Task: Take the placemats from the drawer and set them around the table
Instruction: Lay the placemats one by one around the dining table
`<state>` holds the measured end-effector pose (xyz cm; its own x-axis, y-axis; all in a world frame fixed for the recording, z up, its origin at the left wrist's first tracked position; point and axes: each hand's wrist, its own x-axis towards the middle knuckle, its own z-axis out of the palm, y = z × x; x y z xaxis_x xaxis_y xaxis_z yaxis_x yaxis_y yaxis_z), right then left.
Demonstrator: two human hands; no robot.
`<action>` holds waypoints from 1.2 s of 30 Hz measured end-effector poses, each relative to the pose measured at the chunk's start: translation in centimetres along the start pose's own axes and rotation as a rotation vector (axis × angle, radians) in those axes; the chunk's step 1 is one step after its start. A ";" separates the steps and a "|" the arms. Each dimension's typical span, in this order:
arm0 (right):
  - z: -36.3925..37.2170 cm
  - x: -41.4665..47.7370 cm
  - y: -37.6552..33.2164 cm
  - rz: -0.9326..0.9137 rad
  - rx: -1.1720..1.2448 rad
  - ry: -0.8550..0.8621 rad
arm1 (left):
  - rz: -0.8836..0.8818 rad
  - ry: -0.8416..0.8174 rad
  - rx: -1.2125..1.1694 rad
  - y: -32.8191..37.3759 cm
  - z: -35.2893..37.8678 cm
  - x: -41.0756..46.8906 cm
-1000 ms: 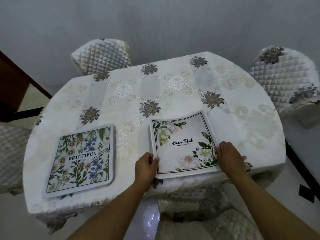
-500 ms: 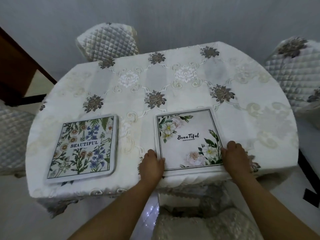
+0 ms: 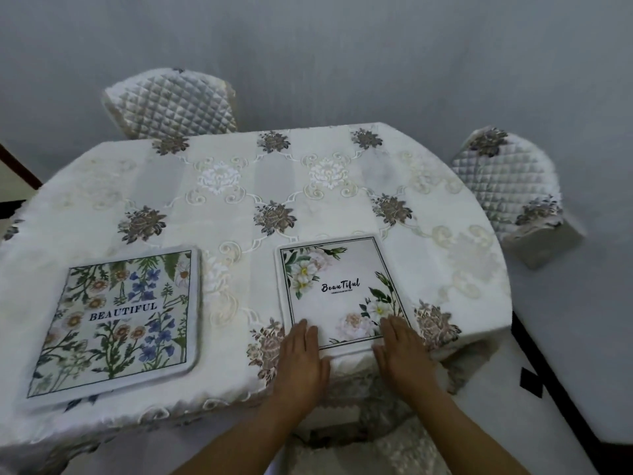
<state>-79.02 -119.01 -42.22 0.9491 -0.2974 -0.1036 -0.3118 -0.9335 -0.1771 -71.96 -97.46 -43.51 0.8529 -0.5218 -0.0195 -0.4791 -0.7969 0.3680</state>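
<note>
Two square placemats lie flat on the table (image 3: 342, 200), which is covered by a white embroidered cloth. The white-flowered placemat (image 3: 339, 289) reads "Beautiful" and sits at the near edge, right of centre. My left hand (image 3: 303, 361) rests flat on its near-left corner and my right hand (image 3: 400, 351) lies flat on its near-right corner, fingers extended, gripping nothing. The blue-and-orange flowered placemat (image 3: 120, 320) lies at the near left, untouched.
A quilted chair (image 3: 174, 101) stands behind the table at the far left, another quilted chair (image 3: 507, 186) to the right. A third covered seat (image 3: 359, 447) is right below my arms. A grey wall rises behind; dark wood shows at the left edge.
The white-flowered placemat went from tilted in my grip to flat on the table. Both hands let go of its corners and now press flat on its near edge.
</note>
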 end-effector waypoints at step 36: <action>2.3 26.7 3.3 -0.351 0.035 0.047 | -0.096 0.055 0.122 -5.3 1.0 23.2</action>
<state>-54.86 -129.58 -47.82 0.9994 0.0309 0.0148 0.0334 -0.9732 -0.2276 -49.82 -105.70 -46.85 0.9045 -0.4265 0.0026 -0.4134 -0.8753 0.2509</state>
